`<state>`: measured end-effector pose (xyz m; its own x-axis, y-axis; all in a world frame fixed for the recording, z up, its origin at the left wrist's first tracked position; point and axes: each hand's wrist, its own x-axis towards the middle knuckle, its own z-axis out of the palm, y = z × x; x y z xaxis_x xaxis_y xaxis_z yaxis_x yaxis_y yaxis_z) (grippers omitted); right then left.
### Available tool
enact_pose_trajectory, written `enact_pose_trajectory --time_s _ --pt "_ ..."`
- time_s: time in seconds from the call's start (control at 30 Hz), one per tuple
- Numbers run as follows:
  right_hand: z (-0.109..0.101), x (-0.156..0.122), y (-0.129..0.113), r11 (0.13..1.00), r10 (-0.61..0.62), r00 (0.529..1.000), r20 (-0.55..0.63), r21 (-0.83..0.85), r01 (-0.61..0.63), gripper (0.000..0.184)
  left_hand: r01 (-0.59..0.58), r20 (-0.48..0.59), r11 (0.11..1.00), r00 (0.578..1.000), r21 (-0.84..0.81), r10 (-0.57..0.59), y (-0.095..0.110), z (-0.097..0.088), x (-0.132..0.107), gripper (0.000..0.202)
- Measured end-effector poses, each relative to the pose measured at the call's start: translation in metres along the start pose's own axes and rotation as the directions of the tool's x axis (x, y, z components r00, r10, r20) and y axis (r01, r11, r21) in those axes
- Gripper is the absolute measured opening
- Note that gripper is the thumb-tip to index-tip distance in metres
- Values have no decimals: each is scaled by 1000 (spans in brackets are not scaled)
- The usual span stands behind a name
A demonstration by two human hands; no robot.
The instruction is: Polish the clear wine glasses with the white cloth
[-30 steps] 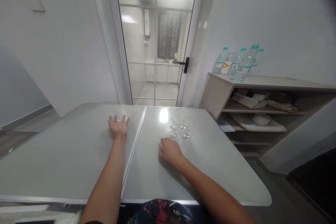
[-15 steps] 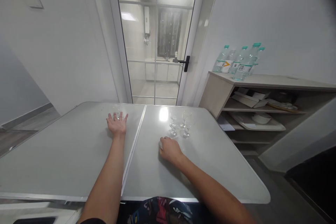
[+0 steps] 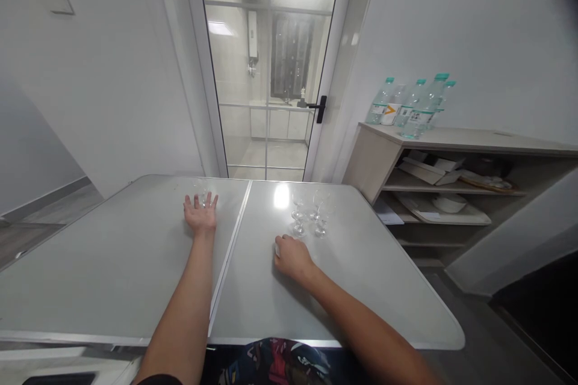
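On the table's left half, my left hand [image 3: 200, 216] lies palm up with its fingers spread, holding nothing. A clear glass [image 3: 199, 185] stands just beyond its fingertips, partly hidden by them; I cannot tell if they touch. My right hand [image 3: 292, 255] is closed in a fist low over the table's right half. A small whitish bit shows at its left side, too little to name. Several clear stemmed glasses [image 3: 298, 228] stand close together just beyond the right hand, their outlines faint against the pale tabletop.
The grey-white table [image 3: 361, 289] has a metal edge and a pale seam [image 3: 231, 246] between its halves. A glazed door [image 3: 266, 84] is behind it. At right, a shelf unit [image 3: 451, 141] carries several plastic bottles [image 3: 419, 111], with boxes and trays below.
The fingers of my left hand have shifted slightly and the hand has tipped a little. My right hand and the glasses stay where they were.
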<state>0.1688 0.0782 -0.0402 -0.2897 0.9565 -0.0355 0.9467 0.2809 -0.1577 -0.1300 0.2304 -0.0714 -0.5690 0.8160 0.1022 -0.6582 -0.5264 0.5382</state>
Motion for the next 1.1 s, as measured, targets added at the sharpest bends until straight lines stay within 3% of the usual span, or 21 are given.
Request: enact_pose_trajectory --time_s 0.33,0.63,0.97,1.1 --pt "1 0 0 1000 -7 1000 -17 8 7 23 11 7 1000 1000 -26 -10 1 -1 0 62" --pt "2 1 0 1000 -5 1000 -16 9 5 23 7 10 999 1000 -53 -7 -2 -4 4 47" --pt "2 1 0 1000 -6 1000 -14 7 6 23 19 96 999 995 -47 -15 -1 4 1 35" --pt "1 0 0 1000 -4 1000 -9 10 5 22 6 123 998 992 -63 1 -3 5 1 42"
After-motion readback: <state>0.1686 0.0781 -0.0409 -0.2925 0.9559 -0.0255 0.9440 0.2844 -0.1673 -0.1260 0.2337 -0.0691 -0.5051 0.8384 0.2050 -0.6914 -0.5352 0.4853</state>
